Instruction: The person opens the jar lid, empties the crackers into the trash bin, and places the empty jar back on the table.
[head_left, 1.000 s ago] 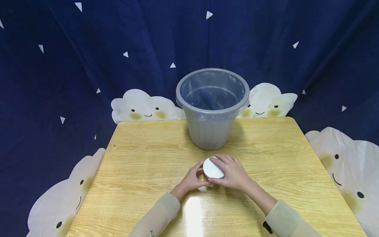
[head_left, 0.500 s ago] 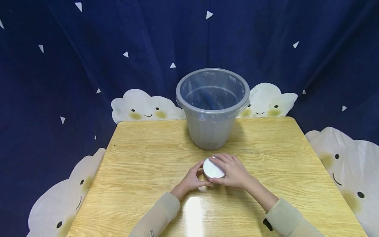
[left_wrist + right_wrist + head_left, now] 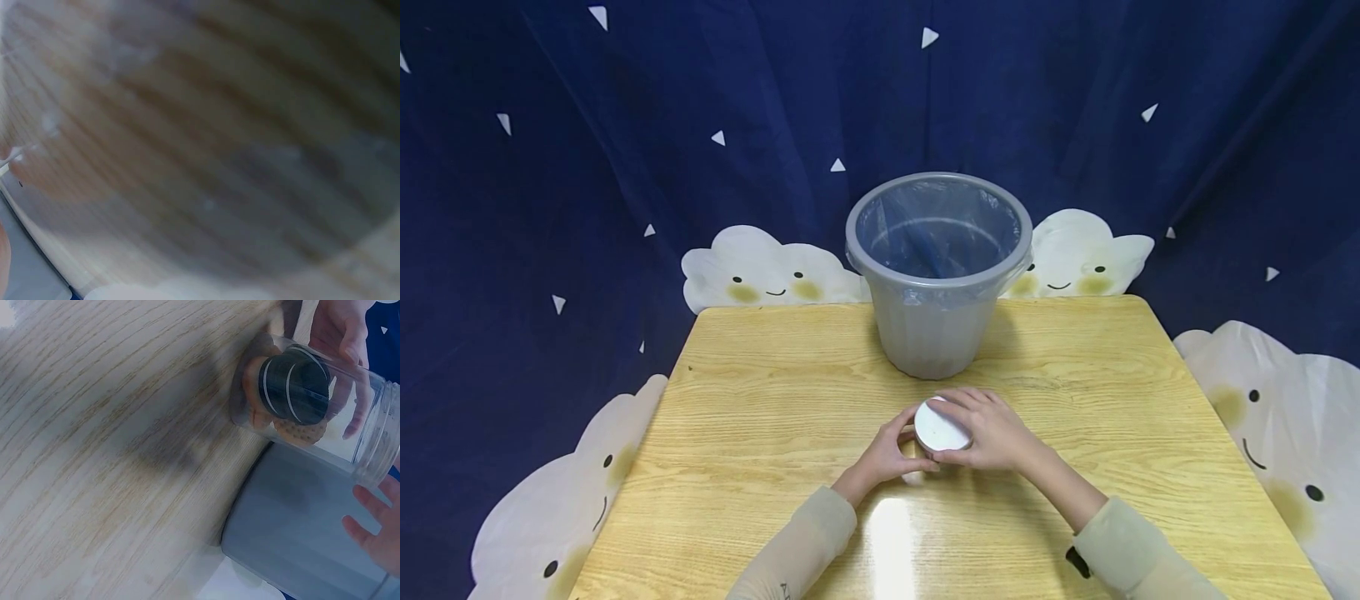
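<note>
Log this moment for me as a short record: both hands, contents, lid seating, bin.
Left hand: curled around the clear jar
Right hand: grips the white lid
Contents: brown round biscuits and a dark item with pale bands
Lid seating: cannot tell
Bin: gray, lined, upright on the table, beyond the jar

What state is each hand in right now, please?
Left hand: closed, holding the clear jar.
Right hand: closed, gripping the white lid.

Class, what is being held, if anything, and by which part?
A clear jar: the left hand grips its side, the right hand its white lid.
</note>
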The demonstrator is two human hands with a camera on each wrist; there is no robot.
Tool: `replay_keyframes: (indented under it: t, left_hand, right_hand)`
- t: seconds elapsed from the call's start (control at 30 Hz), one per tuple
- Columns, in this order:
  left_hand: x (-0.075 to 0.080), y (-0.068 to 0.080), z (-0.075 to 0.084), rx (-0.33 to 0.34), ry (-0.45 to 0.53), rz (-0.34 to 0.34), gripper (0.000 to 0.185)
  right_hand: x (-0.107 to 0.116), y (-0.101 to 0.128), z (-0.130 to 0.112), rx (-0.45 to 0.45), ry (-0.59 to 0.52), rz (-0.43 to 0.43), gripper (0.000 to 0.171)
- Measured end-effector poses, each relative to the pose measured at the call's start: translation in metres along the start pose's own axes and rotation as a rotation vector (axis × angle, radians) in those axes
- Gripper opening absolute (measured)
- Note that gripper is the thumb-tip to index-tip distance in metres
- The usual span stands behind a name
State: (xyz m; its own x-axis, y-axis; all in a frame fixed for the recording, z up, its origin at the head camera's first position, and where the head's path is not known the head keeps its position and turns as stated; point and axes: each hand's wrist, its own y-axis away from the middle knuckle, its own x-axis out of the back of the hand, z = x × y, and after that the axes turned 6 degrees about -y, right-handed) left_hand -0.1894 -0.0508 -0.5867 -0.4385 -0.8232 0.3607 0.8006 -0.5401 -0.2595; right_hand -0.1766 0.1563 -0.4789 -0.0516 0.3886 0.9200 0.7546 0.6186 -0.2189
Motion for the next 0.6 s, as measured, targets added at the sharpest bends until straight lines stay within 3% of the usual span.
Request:
replay_keyframes:
  t: [0.6]
  left_hand:
    - [0.0005, 0.0004, 0.0011, 0.027, -0.002, -0.008, 0.091]
  right_hand:
    - [0.0070, -0.0040, 0.0039, 0.072, -0.008, -0.074, 0.074]
